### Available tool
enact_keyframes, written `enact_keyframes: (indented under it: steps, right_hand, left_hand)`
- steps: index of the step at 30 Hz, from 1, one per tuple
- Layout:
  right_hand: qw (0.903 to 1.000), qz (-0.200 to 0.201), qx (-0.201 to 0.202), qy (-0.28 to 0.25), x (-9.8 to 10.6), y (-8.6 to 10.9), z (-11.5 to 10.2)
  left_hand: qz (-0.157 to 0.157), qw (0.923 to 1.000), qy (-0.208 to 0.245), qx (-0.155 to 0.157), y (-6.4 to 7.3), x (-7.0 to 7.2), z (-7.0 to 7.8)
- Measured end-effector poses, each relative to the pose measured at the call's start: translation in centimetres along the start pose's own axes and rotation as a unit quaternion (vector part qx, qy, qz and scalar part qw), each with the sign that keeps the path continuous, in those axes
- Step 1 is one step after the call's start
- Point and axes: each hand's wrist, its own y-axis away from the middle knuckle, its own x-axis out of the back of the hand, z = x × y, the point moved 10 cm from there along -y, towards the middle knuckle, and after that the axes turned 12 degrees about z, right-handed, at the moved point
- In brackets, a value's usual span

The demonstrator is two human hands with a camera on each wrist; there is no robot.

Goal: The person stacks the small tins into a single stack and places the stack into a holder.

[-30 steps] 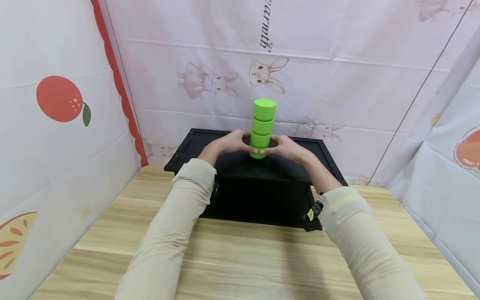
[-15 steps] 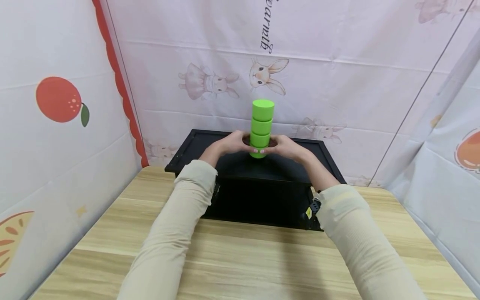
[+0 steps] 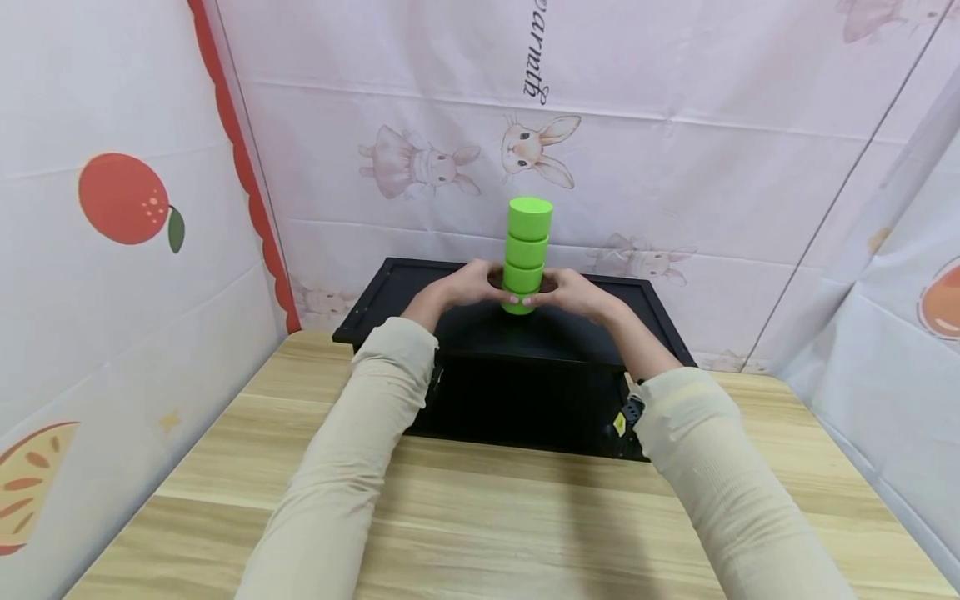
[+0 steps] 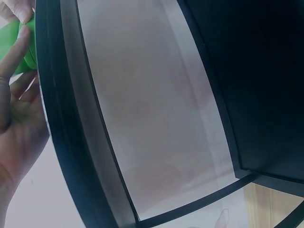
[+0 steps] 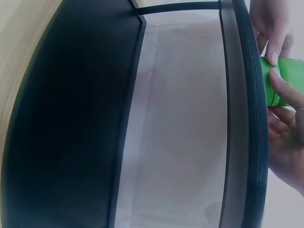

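Several short green cylinders form an upright stack on the black shelf unit, leaning slightly right in the head view. My left hand grips the low part of the stack from the left, its thumb across the front. From the right, my right hand holds the same part, and the two thumb tips nearly meet at the seam above the bottom cylinder. Behind the stack the other fingers are mostly hidden. Both wrist views show the green stack at the image edge, partly covered by the shelf's top board.
The shelf's open compartment faces me, dark inside, below the forearms. It stands on a wood-grain table. Printed cloth hangs close behind the shelf and along both sides.
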Motion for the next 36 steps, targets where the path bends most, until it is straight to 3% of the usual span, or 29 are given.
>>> enact_keyframes:
  steps: [4, 14, 22, 36]
  right_hand:
    - [1.0000, -0.001, -0.007, -0.005, 0.0, 0.0, 0.0]
    - [0.9999, 0.005, -0.013, 0.002, 0.2, 1.6, -2.2]
    - [0.9996, 0.023, -0.013, -0.006, 0.4, -0.4, 0.8]
    - [0.9989, 0.042, -0.016, -0.012, 0.0, -0.8, 1.0]
  left_hand:
    - [0.007, 1.0000, -0.002, -0.001, -0.1, -0.1, -0.1]
    - [0.016, 0.9999, -0.002, -0.004, -0.3, -0.4, 0.0]
    - [0.027, 0.9995, -0.015, 0.000, -0.5, -0.3, -0.3]
    - [0.040, 0.9989, -0.011, 0.021, -0.3, 0.0, -1.2]
